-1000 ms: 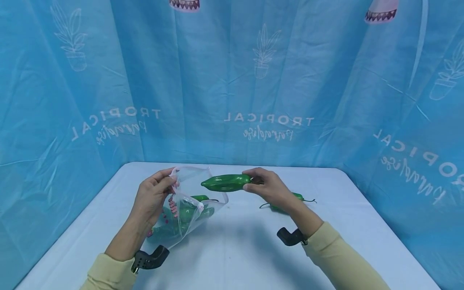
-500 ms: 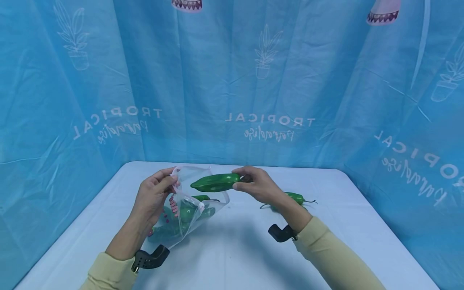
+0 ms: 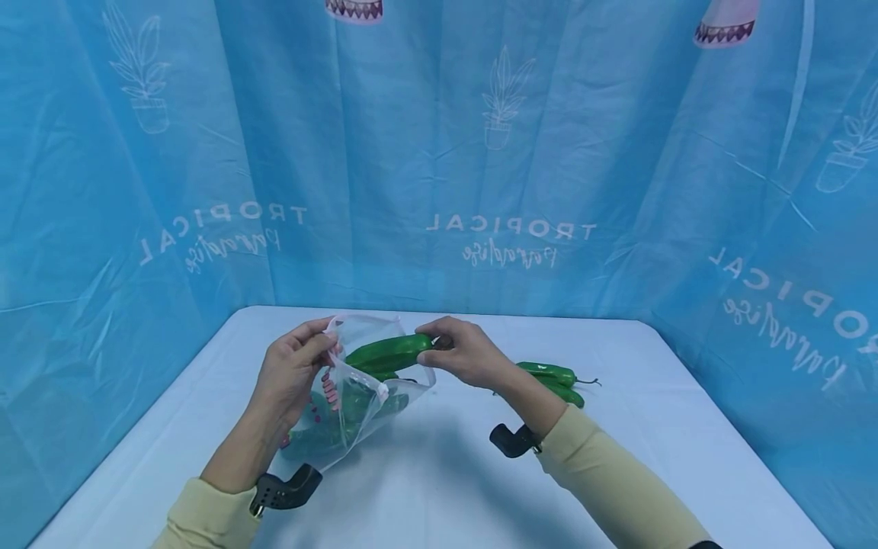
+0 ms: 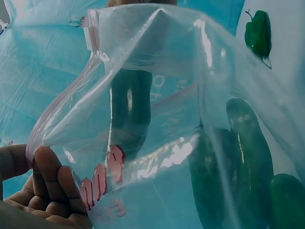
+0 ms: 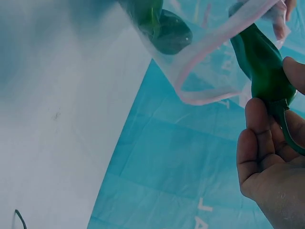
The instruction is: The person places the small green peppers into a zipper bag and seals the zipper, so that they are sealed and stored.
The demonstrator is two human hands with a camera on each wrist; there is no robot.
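My left hand (image 3: 289,374) pinches the pink-edged rim of a clear zip bag (image 3: 363,435), its mouth spread toward the right. Several green peppers lie inside the bag, seen through the plastic in the left wrist view, among them one pepper (image 4: 252,162). In my right hand (image 3: 469,354) is another long green pepper (image 3: 387,354), pinched at its stem end between thumb and fingers. That pepper's tip is within the bag's mouth; the right wrist view shows the pepper (image 5: 267,62) beside the pink rim.
Green peppers (image 3: 549,374) lie on the white table (image 3: 652,435) behind my right forearm. Blue printed curtains (image 3: 439,168) stand around the table's back and sides. A black wrist camera (image 3: 288,488) sticks out from each wrist.
My right hand has moved left with the pepper, bringing the tip from above the bag's opening into it. More of the loose peppers shows on the table. My left hand has hardly moved.
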